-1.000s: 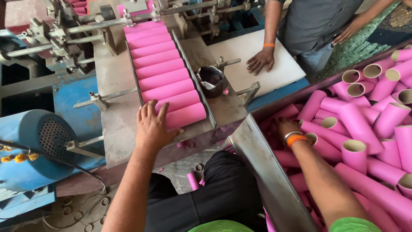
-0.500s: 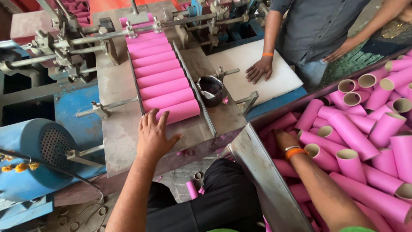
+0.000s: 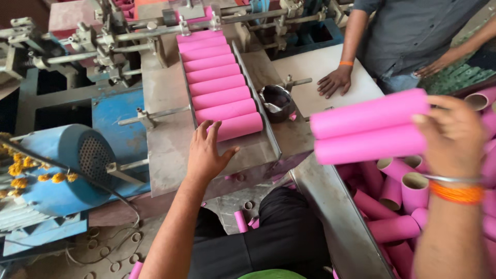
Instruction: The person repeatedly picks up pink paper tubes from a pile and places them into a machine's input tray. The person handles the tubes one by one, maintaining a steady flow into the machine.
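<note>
Pink tubes [image 3: 368, 126]: two, long axes crosswise, gripped at their right ends by right hand [image 3: 452, 137], lifted above bin [image 3: 336, 217].
Tray [image 3: 257, 150]: lay left of held tubes; row [image 3: 219, 82] filled it, parallel.
Left hand [image 3: 206, 152]: fingers spread, flat on tray, touching nearest tube [image 3: 238, 126].
Room: bare metal only at tray's near end.
Bystander's hand [image 3: 335, 81]: on board, well apart.

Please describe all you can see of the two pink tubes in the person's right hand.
The two pink tubes look like plain matte cardboard cylinders, long and equal in size. They lie one above the other, nearly level, slightly tilted. The right hand grips their right ends, lifted above the bin of pink tubes. Their left ends are free; motion blurs them.
</note>
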